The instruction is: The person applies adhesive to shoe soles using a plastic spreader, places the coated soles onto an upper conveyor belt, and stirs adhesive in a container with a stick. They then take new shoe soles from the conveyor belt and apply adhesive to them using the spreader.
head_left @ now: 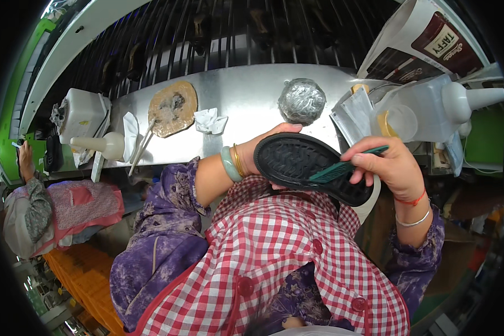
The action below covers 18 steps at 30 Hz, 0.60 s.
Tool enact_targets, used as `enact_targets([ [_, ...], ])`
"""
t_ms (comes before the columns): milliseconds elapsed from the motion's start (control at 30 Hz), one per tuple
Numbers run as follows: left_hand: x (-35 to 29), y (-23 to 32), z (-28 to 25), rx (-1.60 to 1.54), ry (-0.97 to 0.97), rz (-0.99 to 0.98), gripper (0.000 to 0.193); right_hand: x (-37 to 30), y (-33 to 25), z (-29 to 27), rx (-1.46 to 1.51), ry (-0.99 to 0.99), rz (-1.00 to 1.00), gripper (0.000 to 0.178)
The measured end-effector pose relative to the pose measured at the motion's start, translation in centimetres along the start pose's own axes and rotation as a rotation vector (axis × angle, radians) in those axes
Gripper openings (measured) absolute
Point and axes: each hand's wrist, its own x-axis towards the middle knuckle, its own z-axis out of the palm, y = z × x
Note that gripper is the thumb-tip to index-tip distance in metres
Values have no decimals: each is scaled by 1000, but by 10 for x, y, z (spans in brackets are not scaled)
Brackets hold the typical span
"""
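Observation:
A black shoe sole point(285, 161) with a patterned face is held up in front of my checked apron, tilted down to the right. My left hand point(256, 147) is closed on its left end, thumb along the upper edge and part of the fingers hidden beneath. In my right hand point(391, 167) is a slim green brush point(336, 169), pinched between thumb and fingers. The brush's bristle end touches or lies just over the middle of the sole; which one I cannot tell.
On the metal bench point(246, 92) lie a brown disc point(172, 109), crumpled white paper point(210, 121) and a plastic-wrapped round bundle point(302, 101). A white squeeze bottle point(431, 106) is at right, another bottle point(102, 144) at left. Beyond runs a dark slatted rack point(224, 39). A co-worker point(67, 210) is at far left.

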Motion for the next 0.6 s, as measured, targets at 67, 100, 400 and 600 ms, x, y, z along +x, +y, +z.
enact_targets([
  [67, 0, 2, 3, 82, -25, 8, 69, -14, 8, -16, -6, 72, -8, 16],
  [100, 1, 3, 1, 132, -46, 47, 70, -14, 12, -17, -5, 84, -9, 16],
  [400, 10, 16, 18, 63, -205, 238, 69, 18, 26, 20, 270, 293, -240, 20],
  [600, -1, 3, 28, 104, -145, 468, 70, -3, 29, -10, 379, 605, -608, 16],
])
